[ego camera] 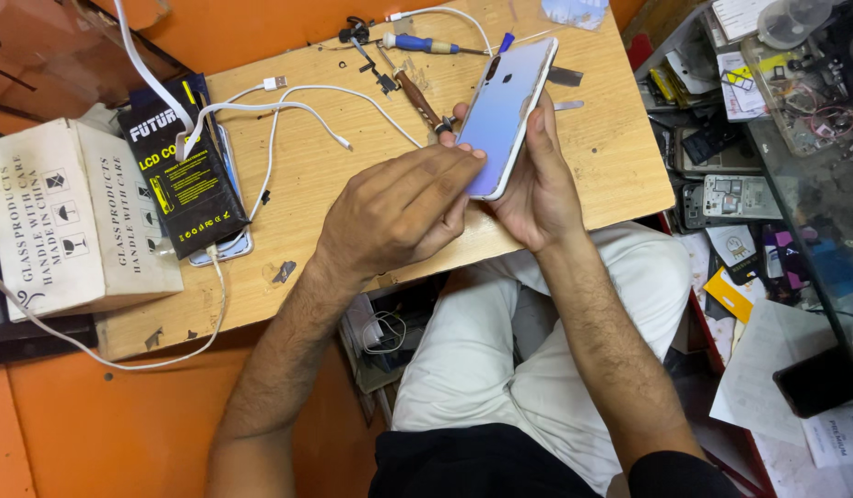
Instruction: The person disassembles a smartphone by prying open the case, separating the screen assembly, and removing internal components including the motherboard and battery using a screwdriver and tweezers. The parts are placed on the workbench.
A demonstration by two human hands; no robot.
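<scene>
Slim glossy smartphone with pale blue-lilac gradient back point(502, 115) held tilted above right edge of scuffed wooden tabletop point(611, 157), rear side up. Right hand point(537, 189) clamped around its right edge and underside, thumb on rim. Left hand point(403, 207) closed against phone's lower left edge, fingertips point(471, 159) pressing glass. Black flat rectangular packet with yellow print point(182, 171) near left edge, beside white cardboard box point(71, 217). Thin white cables point(297, 106) loop mid-table. Blue-handled screwdriver point(422, 43) along far edge.
</scene>
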